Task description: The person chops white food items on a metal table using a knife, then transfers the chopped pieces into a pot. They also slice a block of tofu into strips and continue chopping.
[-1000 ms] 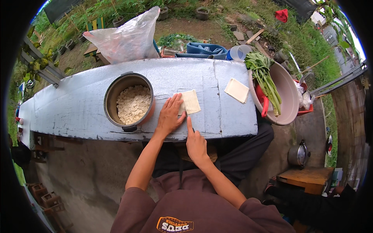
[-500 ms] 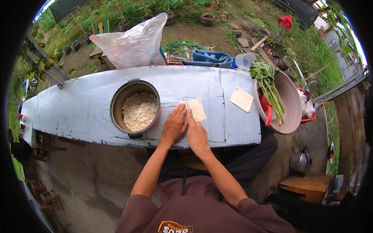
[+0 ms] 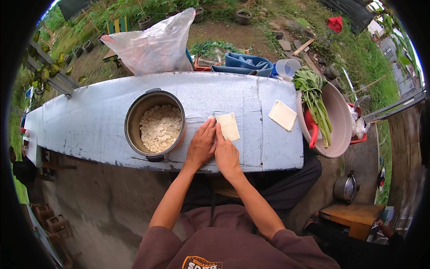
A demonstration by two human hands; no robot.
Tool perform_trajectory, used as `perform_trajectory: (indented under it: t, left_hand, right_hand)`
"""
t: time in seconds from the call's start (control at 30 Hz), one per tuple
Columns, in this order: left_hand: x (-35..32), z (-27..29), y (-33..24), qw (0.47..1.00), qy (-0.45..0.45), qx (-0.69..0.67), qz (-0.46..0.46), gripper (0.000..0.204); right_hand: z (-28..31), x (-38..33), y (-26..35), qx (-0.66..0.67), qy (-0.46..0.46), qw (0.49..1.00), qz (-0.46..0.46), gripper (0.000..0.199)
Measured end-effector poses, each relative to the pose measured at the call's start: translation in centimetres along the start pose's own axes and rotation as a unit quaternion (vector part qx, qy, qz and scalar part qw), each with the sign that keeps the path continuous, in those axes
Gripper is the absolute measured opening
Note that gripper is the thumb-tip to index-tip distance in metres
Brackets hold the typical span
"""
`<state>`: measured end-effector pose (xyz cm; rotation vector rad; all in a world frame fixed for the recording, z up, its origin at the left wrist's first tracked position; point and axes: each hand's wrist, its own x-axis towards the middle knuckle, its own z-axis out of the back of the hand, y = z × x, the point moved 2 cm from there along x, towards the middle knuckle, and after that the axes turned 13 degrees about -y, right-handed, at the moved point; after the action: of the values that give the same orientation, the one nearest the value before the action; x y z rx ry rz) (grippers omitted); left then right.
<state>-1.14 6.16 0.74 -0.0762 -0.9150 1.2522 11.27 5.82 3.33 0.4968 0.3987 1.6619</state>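
A small stack of pale square dough sheets (image 3: 230,127) lies on the table in front of me. My left hand (image 3: 202,142) rests flat on its left part, fingers stretched out and close together. Right beside it, my right hand (image 3: 225,152) is closed with the index finger pointing forward along a thin knife (image 3: 216,120). The blade shows edge-on as a thin line across the sheets; its handle is hidden in my palm. To the left, a deep metal pot (image 3: 132,127) contains many pale flat cut pieces (image 3: 160,130). Another stack of pale square sheets (image 3: 282,115) lies farther right.
A pinkish basin (image 3: 342,134) with leafy green stalks (image 3: 319,105) and a red handle (image 3: 312,130) stands at the table's right end. Along the back edge are a filled plastic bag (image 3: 152,49), a blue folded cloth-like item (image 3: 244,65) and a clear container (image 3: 288,67).
The view has shifted slightly, so things on the right appear a little farther right. Both hands keep nearly the same place on the sheets.
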Motion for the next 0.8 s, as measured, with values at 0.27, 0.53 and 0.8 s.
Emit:
perform_trajectory:
  t: [0.27,0.53,0.8]
  left_hand:
    - [-0.3,0.1,-0.1,0.999,0.019,0.038,-0.014,0.057]
    - [-0.6,-0.3,0.1,0.997,0.02,0.069,-0.027,0.047]
    - [-1.0,-0.6,0.3,0.997,0.005,0.071,-0.035,0.045]
  right_hand:
    - [-0.8,0.8,0.2,-0.019,0.002,1.0,0.015,0.075]
    - [-0.2,-1.9,-0.4,-0.04,-0.003,0.999,0.011,0.075]
    - [0.6,-6.2,-1.1,-0.092,-0.013,0.995,0.033,0.078]
